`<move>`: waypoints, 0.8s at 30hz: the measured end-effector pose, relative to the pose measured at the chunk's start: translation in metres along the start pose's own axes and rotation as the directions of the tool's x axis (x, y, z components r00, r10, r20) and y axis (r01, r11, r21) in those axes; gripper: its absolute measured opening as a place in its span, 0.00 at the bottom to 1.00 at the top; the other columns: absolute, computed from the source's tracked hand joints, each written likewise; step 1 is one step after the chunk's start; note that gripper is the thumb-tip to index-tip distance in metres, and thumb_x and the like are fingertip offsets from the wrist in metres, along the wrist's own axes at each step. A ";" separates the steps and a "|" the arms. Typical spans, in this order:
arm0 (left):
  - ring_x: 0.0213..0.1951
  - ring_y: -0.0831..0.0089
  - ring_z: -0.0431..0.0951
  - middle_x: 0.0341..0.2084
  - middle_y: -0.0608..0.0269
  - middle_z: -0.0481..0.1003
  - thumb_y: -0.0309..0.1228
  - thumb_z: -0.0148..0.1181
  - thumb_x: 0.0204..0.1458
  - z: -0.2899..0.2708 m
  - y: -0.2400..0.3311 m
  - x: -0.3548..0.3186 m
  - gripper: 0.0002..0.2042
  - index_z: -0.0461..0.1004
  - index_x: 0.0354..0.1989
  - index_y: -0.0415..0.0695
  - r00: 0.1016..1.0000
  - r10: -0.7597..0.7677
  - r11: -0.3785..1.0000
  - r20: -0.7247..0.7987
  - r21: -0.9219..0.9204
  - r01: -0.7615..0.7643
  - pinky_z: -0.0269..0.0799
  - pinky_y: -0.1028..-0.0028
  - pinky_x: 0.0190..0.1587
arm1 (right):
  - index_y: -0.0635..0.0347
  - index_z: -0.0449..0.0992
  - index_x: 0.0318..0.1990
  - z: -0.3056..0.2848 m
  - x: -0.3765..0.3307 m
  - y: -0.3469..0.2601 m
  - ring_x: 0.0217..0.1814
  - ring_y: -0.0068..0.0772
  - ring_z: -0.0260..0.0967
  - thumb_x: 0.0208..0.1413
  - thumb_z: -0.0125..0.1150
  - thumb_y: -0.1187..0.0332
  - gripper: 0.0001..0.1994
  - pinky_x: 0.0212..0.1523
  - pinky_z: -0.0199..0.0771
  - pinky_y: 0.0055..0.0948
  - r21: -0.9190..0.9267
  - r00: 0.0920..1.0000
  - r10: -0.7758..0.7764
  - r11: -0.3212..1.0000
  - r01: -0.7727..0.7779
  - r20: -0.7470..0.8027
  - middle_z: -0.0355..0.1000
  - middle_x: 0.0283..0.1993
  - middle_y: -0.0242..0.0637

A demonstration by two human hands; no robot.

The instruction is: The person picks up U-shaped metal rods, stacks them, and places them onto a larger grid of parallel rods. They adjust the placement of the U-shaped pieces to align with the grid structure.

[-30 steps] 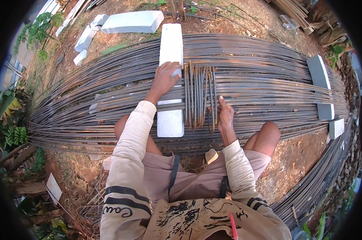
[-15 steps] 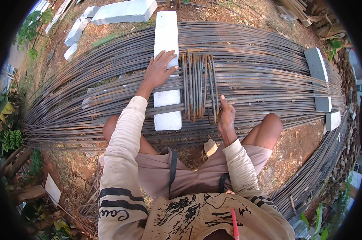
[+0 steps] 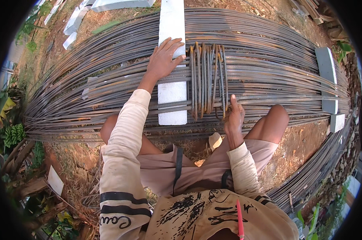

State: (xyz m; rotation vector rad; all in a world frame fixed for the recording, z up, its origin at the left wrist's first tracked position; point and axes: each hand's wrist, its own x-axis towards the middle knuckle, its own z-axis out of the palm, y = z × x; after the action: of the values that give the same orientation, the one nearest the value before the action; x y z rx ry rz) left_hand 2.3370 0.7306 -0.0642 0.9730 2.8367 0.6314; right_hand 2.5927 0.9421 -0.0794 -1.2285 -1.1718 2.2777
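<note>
Long rusty steel rebar rods (image 3: 121, 94) stretch side to side in front of me, resting on a white rectangular block (image 3: 173, 95). My left hand (image 3: 165, 59) lies open, fingers spread, over the block and the rods crossing it. Just right of the block, a row of rectangular rebar stirrups (image 3: 207, 78) encircles several of the rods. Close to their lower right side is my right hand (image 3: 235, 119), with its thumb pointing up and its fingers curled around the nearer rebar. The undersides of those fingers are hidden.
Pale blocks (image 3: 327, 76) support the rods at the right, with a smaller block (image 3: 337, 123) nearer. Another rod bundle (image 3: 309, 176) curves along the lower right. More white blocks (image 3: 75, 24) lie at the far left. A stone (image 3: 215, 141) sits between my knees.
The whole view has shifted, so the rods, block and stirrups appear higher and slightly farther right. Both hands keep nearly the same places on the rods and block.
</note>
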 end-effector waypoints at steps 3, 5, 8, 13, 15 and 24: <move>0.78 0.61 0.54 0.74 0.72 0.63 0.53 0.55 0.66 0.000 0.003 0.000 0.26 0.70 0.69 0.58 0.999 0.018 1.000 -0.036 0.016 -0.018 0.54 0.51 0.77 | 0.43 0.57 0.21 -0.003 0.004 0.003 0.25 0.15 0.50 0.66 0.70 0.58 0.27 0.26 0.54 0.26 -0.046 0.998 -0.037 0.998 0.035 -0.052 0.56 0.23 0.18; 0.77 0.60 0.55 0.74 0.71 0.64 0.52 0.57 0.65 -0.001 0.004 -0.001 0.26 0.71 0.68 0.56 0.999 0.020 1.000 -0.050 0.022 -0.019 0.56 0.54 0.77 | 0.43 0.57 0.21 0.001 0.000 0.001 0.25 0.14 0.48 0.67 0.69 0.58 0.26 0.26 0.51 0.25 -0.061 0.998 -0.022 0.998 0.018 -0.067 0.56 0.23 0.18; 0.78 0.60 0.55 0.74 0.72 0.64 0.52 0.57 0.65 -0.001 0.008 -0.002 0.26 0.71 0.68 0.56 0.999 -0.001 1.000 -0.032 0.012 0.001 0.56 0.54 0.77 | 0.44 0.59 0.21 -0.010 -0.006 0.009 0.26 0.13 0.46 0.68 0.68 0.59 0.25 0.27 0.48 0.23 -0.056 0.998 -0.027 0.998 0.023 -0.059 0.57 0.23 0.17; 0.78 0.63 0.53 0.74 0.74 0.62 0.54 0.56 0.66 -0.003 0.004 -0.002 0.26 0.70 0.69 0.59 1.000 -0.006 1.000 -0.019 -0.004 0.006 0.53 0.52 0.79 | 0.51 0.68 0.26 -0.038 -0.037 0.019 0.27 0.11 0.50 0.70 0.63 0.62 0.18 0.30 0.49 0.19 -0.177 0.994 -0.104 0.978 0.108 0.034 0.62 0.25 0.18; 0.78 0.64 0.52 0.74 0.76 0.61 0.54 0.55 0.66 -0.005 0.002 -0.004 0.25 0.70 0.69 0.61 1.000 -0.027 1.000 -0.006 -0.010 0.027 0.52 0.53 0.79 | 0.54 0.72 0.32 -0.037 -0.034 0.009 0.34 0.16 0.62 0.72 0.61 0.65 0.13 0.38 0.63 0.24 -0.196 0.995 -0.100 0.975 0.100 0.008 0.68 0.30 0.24; 0.78 0.58 0.55 0.71 0.69 0.69 0.40 0.60 0.64 -0.008 0.005 0.002 0.16 0.76 0.59 0.54 0.999 0.040 0.975 -0.020 -0.220 -0.043 0.56 0.54 0.77 | 0.63 0.79 0.39 -0.032 -0.024 -0.060 0.29 0.24 0.71 0.65 0.66 0.66 0.08 0.31 0.69 0.27 -0.801 0.892 -0.277 0.399 0.446 0.359 0.79 0.35 0.38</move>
State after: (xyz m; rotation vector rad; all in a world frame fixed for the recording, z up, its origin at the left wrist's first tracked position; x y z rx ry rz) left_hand 2.3365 0.7325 -0.0551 0.9938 2.6903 0.9381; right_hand 2.6255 0.9822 -0.0293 -0.8418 -2.5740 1.3965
